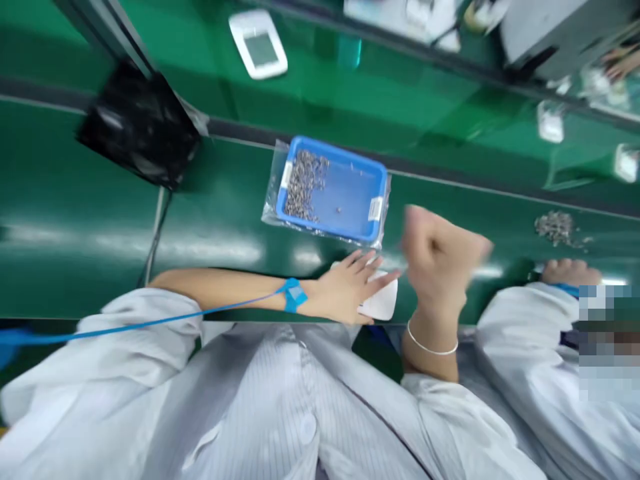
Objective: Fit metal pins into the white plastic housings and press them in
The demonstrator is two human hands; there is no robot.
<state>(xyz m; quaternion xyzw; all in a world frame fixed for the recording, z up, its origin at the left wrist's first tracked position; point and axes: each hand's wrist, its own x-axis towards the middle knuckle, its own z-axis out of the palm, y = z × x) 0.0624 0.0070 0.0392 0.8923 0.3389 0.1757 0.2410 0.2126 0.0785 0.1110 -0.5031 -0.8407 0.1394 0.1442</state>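
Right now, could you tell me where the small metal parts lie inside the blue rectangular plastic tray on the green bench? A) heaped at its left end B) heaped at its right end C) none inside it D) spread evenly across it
A: the small metal parts are heaped at the left end of the blue rectangular plastic tray, with only a few strays elsewhere on its floor.

We are on a factory assembly line for small electronic parts. Our hands work at a long green counter (75, 220) with a belt-like strip running across, beyond our fingers. Our left hand (350, 290) wears a blue grounding wrist strap (294, 295) with a cord trailing off, and we wear a pale striped work coat (280, 413). Just past the left hand sits a blue tray (350, 200) of tiny metal parts; another heap of parts (555, 227) lies to the right of our right hand (435, 257), by a co-worker's hand (570, 272) in the same coat. White devices (258, 44) lie farther off.
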